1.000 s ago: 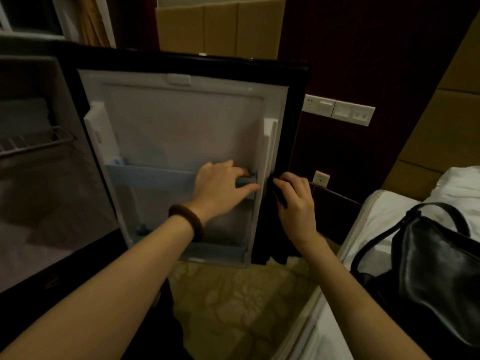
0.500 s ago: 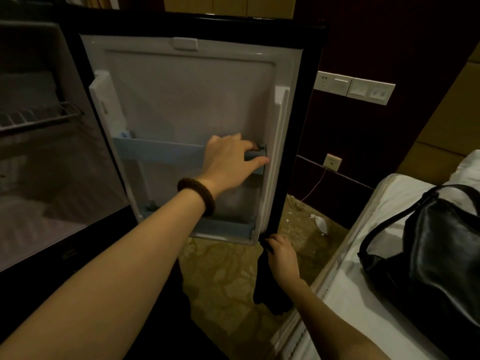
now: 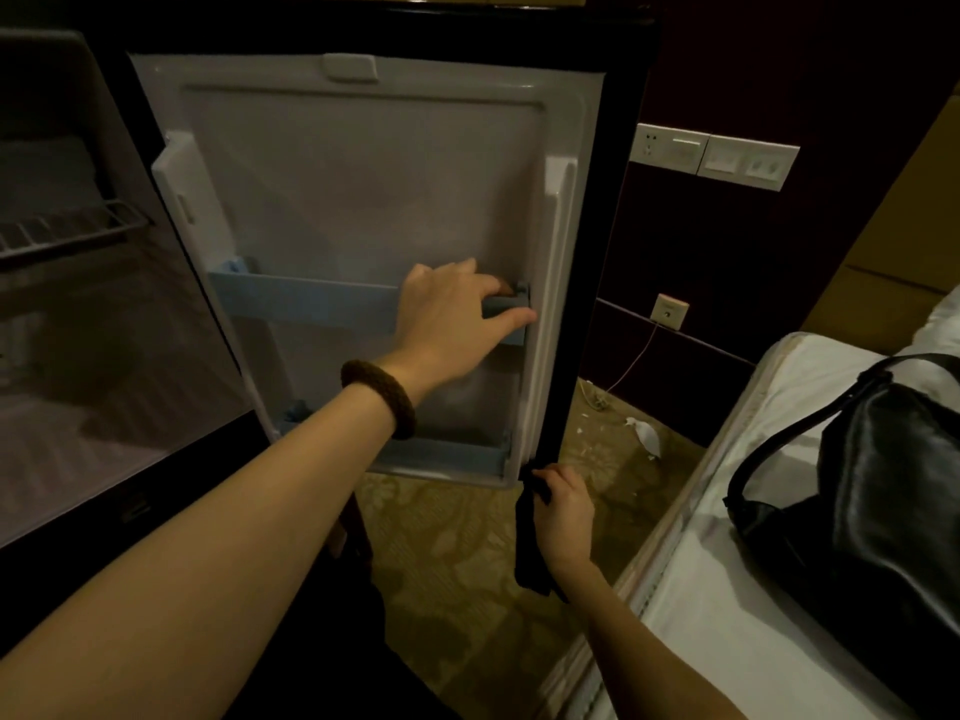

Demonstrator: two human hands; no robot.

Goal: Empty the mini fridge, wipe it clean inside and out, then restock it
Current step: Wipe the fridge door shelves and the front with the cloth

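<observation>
I am looking down at the small fridge [image 3: 93, 356] with its door [image 3: 363, 200] swung wide open in front of me. The fridge is black on the outside. Inside it is pale and bare, with one wire rack [image 3: 67, 228] up high on the left. The inside of the door is white with a raised rim all around. It has two light blue shelves, an upper door shelf [image 3: 301, 304] across the middle and a lower door shelf [image 3: 447, 452] near the bottom. I can see nothing on either of them.

My left hand [image 3: 452, 319] is on the right end of the upper door shelf. My fingers [image 3: 493, 291] are curled over its top edge and my thumb presses on its front, so I am gripping the shelf. I have a brown band [image 3: 382, 397] on that wrist.

My right hand [image 3: 563, 506] is low down, at the bottom right corner of the door. It is closed tight around a dark cloth [image 3: 530, 548]. The top of the cloth touches the black edge of the door, and the rest hangs down below my hand.

Under the door is a floor [image 3: 457, 553] with a yellow flower pattern. Some white scraps [image 3: 644, 436] lie on it by the wall. On my right is a bed [image 3: 737, 589] with a white sheet, and a black bag [image 3: 857, 511] sits on it. White wall plugs [image 3: 717, 155] are on the dark wall behind the door.
</observation>
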